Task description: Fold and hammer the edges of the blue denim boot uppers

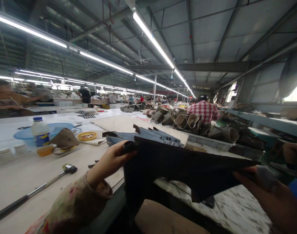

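A large dark panel [163,159], leather or cloth, is stretched between my two hands, with a curved cut-out in its lower edge. My left hand [111,162] pinches its upper left corner, and something dark covers a fingertip. At the right end, my right hand [267,185] grips the pointed corner; a greyish cover shows on a finger. Just behind the panel lies a pile of blue-grey cut pieces [150,135]. Below it, a brown piece [163,217] shows at the bottom edge, and a dark phone-like object [209,201] lies on a pale patterned surface [236,208].
A hammer [70,168] lies left on the table [89,177]. Beyond it are a blue-capped bottle [41,131], a blue basin [21,135], a yellow dish [87,136] and small white jars [4,154]. Brown rolled pieces [182,120] are heaped near a person in a checked shirt [204,110].
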A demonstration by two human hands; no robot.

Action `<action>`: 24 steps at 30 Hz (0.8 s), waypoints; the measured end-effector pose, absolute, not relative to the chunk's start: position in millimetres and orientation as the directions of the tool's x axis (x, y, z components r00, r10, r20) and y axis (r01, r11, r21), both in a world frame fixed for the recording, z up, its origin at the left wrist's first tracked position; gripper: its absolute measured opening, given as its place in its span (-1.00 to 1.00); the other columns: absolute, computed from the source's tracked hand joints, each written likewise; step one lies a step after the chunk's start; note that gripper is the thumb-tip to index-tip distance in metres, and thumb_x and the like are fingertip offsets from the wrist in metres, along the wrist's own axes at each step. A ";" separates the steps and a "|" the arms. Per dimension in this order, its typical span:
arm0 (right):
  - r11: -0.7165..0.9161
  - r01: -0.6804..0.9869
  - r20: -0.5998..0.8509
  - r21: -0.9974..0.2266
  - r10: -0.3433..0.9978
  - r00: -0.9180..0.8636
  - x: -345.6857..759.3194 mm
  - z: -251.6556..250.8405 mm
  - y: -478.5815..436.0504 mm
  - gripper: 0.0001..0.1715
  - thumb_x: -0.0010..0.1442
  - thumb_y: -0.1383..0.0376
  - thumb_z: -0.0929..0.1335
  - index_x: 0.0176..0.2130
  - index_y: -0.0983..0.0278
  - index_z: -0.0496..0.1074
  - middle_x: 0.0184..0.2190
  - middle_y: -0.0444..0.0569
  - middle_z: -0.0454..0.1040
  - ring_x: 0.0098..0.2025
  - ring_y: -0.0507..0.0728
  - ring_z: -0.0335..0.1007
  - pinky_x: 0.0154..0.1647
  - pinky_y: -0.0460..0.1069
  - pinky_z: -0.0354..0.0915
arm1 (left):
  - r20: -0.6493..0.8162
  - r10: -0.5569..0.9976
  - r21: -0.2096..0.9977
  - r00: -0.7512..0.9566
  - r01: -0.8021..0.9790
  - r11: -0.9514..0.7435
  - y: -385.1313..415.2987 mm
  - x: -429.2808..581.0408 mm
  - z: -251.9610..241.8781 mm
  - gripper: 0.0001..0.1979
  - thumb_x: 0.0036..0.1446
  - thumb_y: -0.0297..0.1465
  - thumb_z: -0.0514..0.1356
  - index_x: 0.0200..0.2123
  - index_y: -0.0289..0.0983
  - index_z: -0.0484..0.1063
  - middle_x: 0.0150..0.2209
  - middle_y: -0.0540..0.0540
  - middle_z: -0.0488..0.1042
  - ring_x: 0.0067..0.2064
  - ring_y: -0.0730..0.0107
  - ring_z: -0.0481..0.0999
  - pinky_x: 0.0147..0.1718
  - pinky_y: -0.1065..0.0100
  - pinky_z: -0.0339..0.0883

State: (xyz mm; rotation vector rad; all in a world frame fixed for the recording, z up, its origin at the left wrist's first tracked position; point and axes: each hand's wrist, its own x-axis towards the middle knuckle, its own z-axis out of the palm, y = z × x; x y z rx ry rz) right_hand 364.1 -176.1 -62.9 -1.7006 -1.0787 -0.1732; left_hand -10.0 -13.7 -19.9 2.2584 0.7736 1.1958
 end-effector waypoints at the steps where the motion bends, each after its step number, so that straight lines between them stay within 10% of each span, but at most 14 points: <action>1: -0.024 0.725 0.570 -0.688 0.600 0.561 360.6 -52.5 -176.4 -0.53 -0.17 -0.10 0.37 -0.36 0.16 0.44 -0.41 -0.03 0.50 -0.37 0.18 0.42 -0.42 -0.01 0.34 | 0.557 0.693 0.663 0.458 0.257 -0.703 -9.0 -14.6 -28.1 -0.77 0.02 -0.26 0.14 -0.33 -0.31 0.38 -0.36 -0.06 0.43 -0.31 0.33 0.40 -0.33 0.36 0.32; 15: 0.149 0.867 0.373 -0.476 0.927 0.046 301.5 -64.0 -133.8 -0.59 0.07 -0.04 0.23 -0.48 0.20 0.38 -0.51 -0.06 0.44 -0.44 0.12 0.35 -0.45 -0.04 0.21 | 0.118 0.784 0.834 0.610 0.367 -0.411 16.4 -42.6 -152.9 -0.70 0.01 -0.25 0.12 -0.22 -0.26 0.46 -0.18 -0.08 0.50 -0.10 0.19 0.43 -0.07 0.24 0.27; 24: -0.096 0.903 0.172 -0.418 0.968 0.183 355.6 -172.7 -154.5 -0.57 0.13 -0.02 0.18 -0.55 0.18 0.32 -0.56 -0.10 0.42 -0.48 0.10 0.31 -0.44 -0.04 0.17 | -0.113 0.790 0.964 0.602 0.261 -0.061 -10.9 -8.7 -247.2 -0.44 -0.10 -0.08 0.17 0.00 -0.16 0.36 0.01 -0.03 0.39 0.10 0.13 0.28 0.10 0.25 0.10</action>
